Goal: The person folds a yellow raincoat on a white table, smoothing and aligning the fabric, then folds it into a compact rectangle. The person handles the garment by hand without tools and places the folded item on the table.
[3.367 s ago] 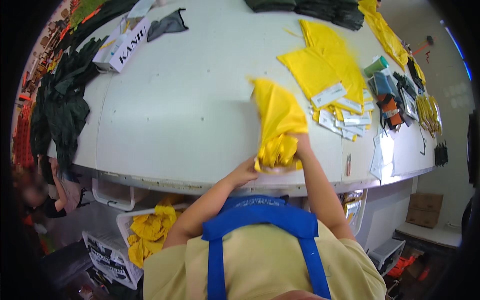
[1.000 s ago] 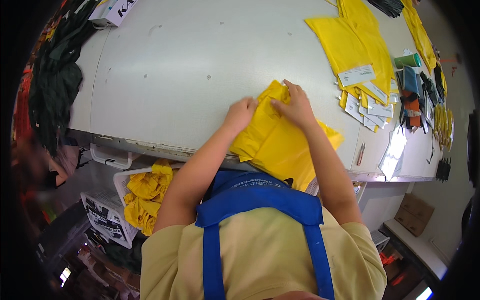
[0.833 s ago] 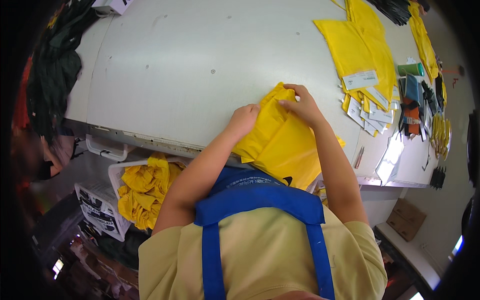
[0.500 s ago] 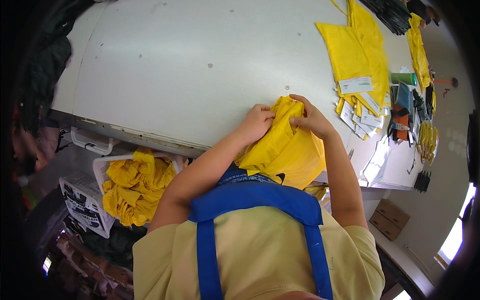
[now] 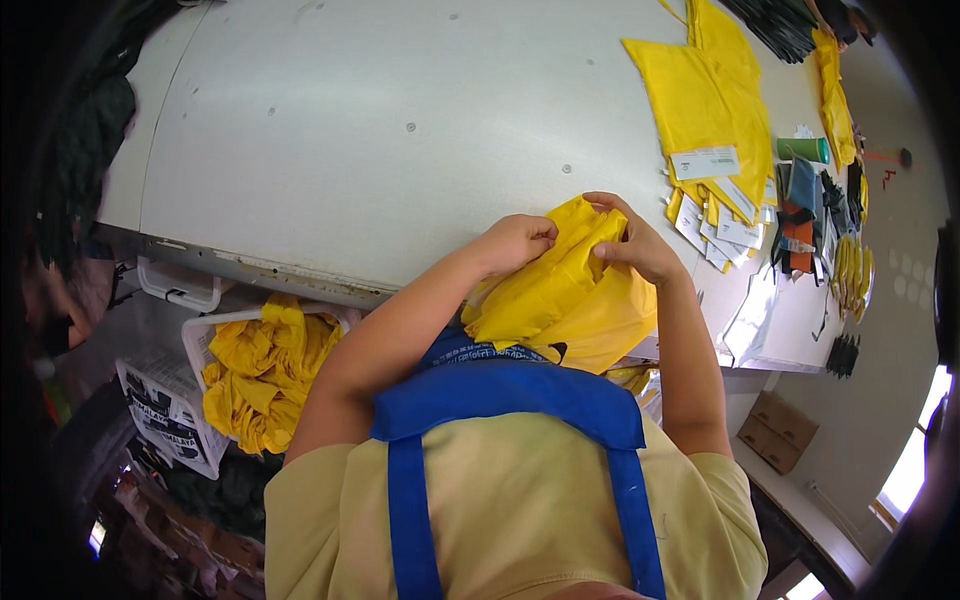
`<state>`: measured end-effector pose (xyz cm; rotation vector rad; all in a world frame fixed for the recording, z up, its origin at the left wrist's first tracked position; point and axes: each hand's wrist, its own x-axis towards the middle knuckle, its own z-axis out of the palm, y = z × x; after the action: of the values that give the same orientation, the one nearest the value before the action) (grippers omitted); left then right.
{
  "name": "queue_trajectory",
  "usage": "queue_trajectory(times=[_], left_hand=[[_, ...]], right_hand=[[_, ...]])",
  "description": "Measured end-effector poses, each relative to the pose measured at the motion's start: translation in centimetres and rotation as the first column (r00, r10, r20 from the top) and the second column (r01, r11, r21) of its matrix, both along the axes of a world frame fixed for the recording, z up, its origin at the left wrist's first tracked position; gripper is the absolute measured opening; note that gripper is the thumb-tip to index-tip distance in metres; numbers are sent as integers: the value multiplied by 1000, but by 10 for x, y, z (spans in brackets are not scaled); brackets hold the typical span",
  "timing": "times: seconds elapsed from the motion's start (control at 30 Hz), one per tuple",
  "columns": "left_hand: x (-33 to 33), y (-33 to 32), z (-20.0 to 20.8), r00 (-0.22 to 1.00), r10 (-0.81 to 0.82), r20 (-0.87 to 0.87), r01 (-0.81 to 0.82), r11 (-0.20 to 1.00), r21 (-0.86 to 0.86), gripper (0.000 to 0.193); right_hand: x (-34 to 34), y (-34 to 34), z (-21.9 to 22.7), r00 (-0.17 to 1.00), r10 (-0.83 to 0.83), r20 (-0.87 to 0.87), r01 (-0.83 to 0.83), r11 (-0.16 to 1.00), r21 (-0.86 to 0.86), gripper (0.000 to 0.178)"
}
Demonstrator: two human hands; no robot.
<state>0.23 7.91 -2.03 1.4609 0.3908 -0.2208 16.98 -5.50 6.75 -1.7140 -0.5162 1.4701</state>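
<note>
A bunched yellow fabric piece lies over the table's front edge, right against my blue apron. It is folded and puffed up, with part of it hanging toward me; its exact kind does not show. My left hand is closed at its upper left side, fingertips curled against the cloth. At the upper right side my right hand grips the cloth, with the thumb on the near side and the fingers partly hidden behind the folds.
Yellow fabric pieces with white tags lie flat at the right. Past them are a green cylinder and dark bundles. A white basket of crumpled yellow cloth stands below the table at left. Cardboard boxes sit lower right.
My right hand has shifted slightly right and the cloth's top has spread wider and puffed up. My left hand has moved slightly and stays at its left side.
</note>
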Motion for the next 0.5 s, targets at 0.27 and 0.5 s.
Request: queue_trajectory(times=[0.27,0.5], left_hand=[[23,4,-8,881,-467,-73,464,825,323,24],[12,-3,-17,951,-306,41,218,757,616,19]], right_hand=[[-8,-14,-1,1000,2,-5,-1,999,50,62],[-5,-28,8,999,-4,44,1,998,66,51]])
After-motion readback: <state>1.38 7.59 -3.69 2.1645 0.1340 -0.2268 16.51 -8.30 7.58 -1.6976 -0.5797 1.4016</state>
